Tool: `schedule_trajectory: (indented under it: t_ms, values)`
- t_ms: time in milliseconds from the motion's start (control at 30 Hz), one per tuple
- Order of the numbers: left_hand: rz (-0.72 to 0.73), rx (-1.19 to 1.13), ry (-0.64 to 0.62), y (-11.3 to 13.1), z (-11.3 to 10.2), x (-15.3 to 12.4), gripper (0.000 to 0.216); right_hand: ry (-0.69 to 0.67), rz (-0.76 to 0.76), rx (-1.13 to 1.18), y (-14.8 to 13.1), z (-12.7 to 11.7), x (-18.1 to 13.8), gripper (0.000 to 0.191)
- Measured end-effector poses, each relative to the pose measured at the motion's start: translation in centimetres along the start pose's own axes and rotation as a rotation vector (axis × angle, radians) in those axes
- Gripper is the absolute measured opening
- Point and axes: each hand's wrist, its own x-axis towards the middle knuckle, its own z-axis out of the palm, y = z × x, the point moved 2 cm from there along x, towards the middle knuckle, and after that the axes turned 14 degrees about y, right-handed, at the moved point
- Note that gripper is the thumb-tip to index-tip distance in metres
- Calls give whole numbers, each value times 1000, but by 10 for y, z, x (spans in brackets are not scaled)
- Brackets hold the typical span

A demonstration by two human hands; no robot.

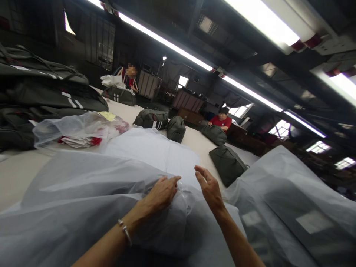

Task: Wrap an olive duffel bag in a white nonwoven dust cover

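Plastic filled the nearest part of the view: a grey translucent plastic bag point(91, 207) lay bulging across the pale table point(16, 174), with something dark inside it. The left hand point(162, 193), its wrist ringed by a silver bracelet point(125, 231), rested on top of that bag, fingers curled and pinching a fold of the film. The right hand point(208, 187) hovered just beside it, open and holding nothing, palm turned toward the left hand, fingers loosely bent above the bag. To the right lay a second bagged item point(286, 207), with pale labels showing through its wrap.

Beyond the hands a flat sheet of the same film point(155, 148) spread over the table. Left of it sat a clear bag of red-and-white papers point(80, 131), and behind that a stack of dark duffel bags point(41, 92) with white stripes. Farther along the table, well apart from the hands, stood loose dark bags: one flat near the right edge point(226, 163), two upright in the middle point(164, 122), and another at the far end point(214, 133).

At the far side a person in a red shirt point(221, 120) sat at the table's end, and another person point(129, 78) sat farther left behind a bag. Long strip lights point(167, 42) ran overhead.
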Motion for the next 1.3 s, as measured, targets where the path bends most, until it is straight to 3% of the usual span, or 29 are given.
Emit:
schedule_trajectory:
  t_ms: [100, 200, 300, 367, 467, 533, 600, 700, 767, 900, 1033, 1133, 1233, 1300]
  values:
    - [81, 68, 114, 6, -37, -16, 54, -38, -179, -86, -26, -6, -41, 34]
    - [182, 223, 197, 1, -86, -57, 65, -114, -454, -154, -36, -1, -76, 27]
    - [219, 434, 233, -16, -131, -115, 78, -170, -714, -181, -42, 15, -95, 38]
    - [190, 579, 271, -34, -156, -152, 72, -226, -808, -180, -52, 34, -101, 50]
    - [129, 739, 335, -63, -186, -191, 53, -326, -825, -181, -76, 70, -106, 65]
    - [73, 778, 337, -78, -204, -203, 38, -384, -787, -197, -92, 94, -106, 69]
    - [15, 777, 321, -87, -223, -206, 29, -440, -753, -214, -104, 115, -105, 58]
    - [-40, 740, 341, -98, -250, -200, 24, -497, -715, -209, -110, 135, -99, 18]
    - [-79, 662, 394, -110, -264, -194, 18, -482, -648, -178, -109, 140, -93, 21]
    - [-268, 363, 553, -144, -273, -184, 22, -407, -550, -171, -104, 137, -89, 25]
    - [-373, 79, 621, -162, -264, -175, 30, -355, -686, -214, -100, 131, -101, 40]
    - [-379, 11, 677, -168, -260, -169, 35, -305, -748, -209, -92, 131, -107, 17]
    - [-470, -46, 736, -187, -254, -173, 44, -222, -684, -165, -78, 134, -103, 18]
    - [-551, -155, 785, -207, -244, -182, 64, -157, -631, -143, -69, 135, -99, 19]
